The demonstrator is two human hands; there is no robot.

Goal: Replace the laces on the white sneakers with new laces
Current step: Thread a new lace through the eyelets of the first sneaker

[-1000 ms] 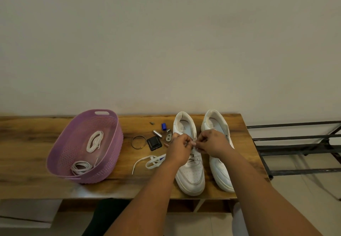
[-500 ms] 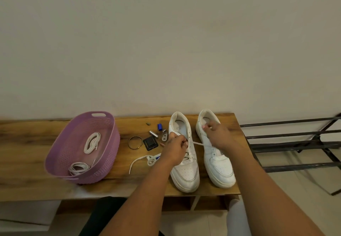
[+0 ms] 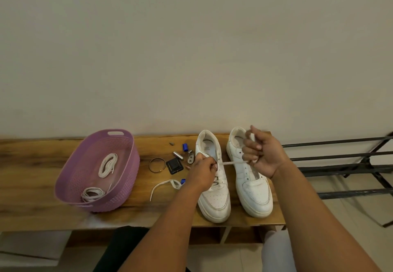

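Two white leather low-top sneakers stood side by side, toes toward the person, at the right end of the long wooden desk. The left hand rested on the left sneaker, its fingers pinching at the eyelets, where a few crossings of lace showed lower down. The right hand hovered above the right sneaker, curled around one flat white lace that ran taut from the left sneaker's eyelets across to it. The right sneaker showed bare eyelets.

One loose white lace lay on the desk just left of the left wrist. At the left stood one lilac woven-pattern plastic basket holding two coiled bundles of white laces. Between basket and sneakers lay one twisted metal ring, one small black square piece, one silver cylinder, one blue cap and a few smaller bits too small to make out. A black metal rack stood right of the desk.
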